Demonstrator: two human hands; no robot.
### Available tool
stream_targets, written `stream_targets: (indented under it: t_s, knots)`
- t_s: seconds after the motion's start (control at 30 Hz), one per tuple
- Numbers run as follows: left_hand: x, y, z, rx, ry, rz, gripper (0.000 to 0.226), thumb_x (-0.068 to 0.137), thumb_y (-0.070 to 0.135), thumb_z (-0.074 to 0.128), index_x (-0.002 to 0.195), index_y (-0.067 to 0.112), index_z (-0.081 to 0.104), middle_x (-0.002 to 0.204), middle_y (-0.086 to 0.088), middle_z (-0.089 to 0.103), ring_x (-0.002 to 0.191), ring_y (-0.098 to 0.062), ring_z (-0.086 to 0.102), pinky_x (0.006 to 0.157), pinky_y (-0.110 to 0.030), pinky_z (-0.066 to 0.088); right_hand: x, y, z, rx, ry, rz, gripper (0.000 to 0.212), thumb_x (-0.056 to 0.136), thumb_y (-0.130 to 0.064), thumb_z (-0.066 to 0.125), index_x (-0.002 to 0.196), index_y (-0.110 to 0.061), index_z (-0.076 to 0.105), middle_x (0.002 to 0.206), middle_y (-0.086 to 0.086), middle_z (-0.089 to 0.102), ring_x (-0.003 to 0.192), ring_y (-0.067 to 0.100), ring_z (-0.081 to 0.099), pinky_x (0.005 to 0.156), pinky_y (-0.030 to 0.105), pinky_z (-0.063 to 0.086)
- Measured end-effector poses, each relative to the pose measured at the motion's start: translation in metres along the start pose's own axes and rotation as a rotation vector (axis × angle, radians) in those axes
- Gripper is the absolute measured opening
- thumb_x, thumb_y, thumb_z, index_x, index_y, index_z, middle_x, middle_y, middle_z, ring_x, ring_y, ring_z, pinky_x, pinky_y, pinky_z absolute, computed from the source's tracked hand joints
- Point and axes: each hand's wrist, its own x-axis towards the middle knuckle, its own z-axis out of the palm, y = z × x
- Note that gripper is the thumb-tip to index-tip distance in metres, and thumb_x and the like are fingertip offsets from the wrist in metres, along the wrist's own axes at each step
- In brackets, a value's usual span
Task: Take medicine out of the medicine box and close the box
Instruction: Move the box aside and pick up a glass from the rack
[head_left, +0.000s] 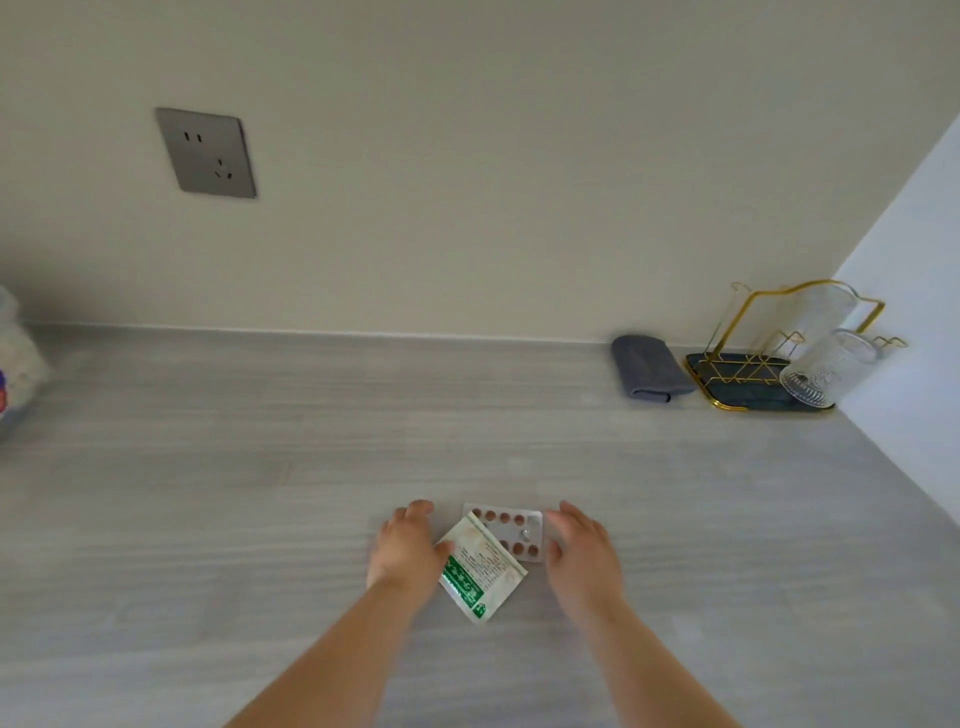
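A white and green medicine box (480, 569) lies flat on the grey countertop (260, 467), turned diagonally. A silver blister sheet (511, 527) with brown pills sticks out from under its far end. My left hand (408, 548) lies with relaxed fingers at the box's left edge, the thumb touching it. My right hand (582, 548) hovers with relaxed fingers just right of the blister sheet, its thumb close to the sheet's edge. Neither hand grips anything.
A folded grey cloth (649, 374) lies at the back right beside a gold wire rack (769, 358) holding clear glasses (826, 371). A wall socket (208, 153) is on the wall. A plastic bag (15, 364) sits at the left edge.
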Motion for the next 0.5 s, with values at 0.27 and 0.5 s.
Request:
stream_targets:
  t_s: [0.27, 0.5]
  knots:
    - [0.003, 0.005, -0.005, 0.167, -0.15, -0.04, 0.008, 0.084, 0.024, 0.057, 0.077, 0.024, 0.054, 0.088, 0.001, 0.059, 0.091, -0.018, 0.056, 0.074, -0.023, 0.045, 0.029, -0.007, 0.01, -0.131, -0.219, -0.135, 0.047, 0.086, -0.027, 0.05, 0.13, -0.02, 0.036, 0.137, 0.003, 0.041, 0.126, 0.021, 0.035, 0.104, 0.032, 0.032]
    - [0.011, -0.021, -0.047, 0.056, -0.148, 0.043, 0.008, 0.083, 0.014, 0.058, 0.077, 0.018, 0.061, 0.068, 0.01, 0.046, 0.078, -0.012, 0.048, 0.05, -0.013, 0.034, 0.019, -0.032, 0.017, 0.088, -0.329, 0.059, 0.028, 0.079, -0.028, 0.059, 0.097, -0.017, 0.041, 0.109, 0.004, 0.064, 0.098, 0.021, 0.061, 0.071, 0.027, 0.044]
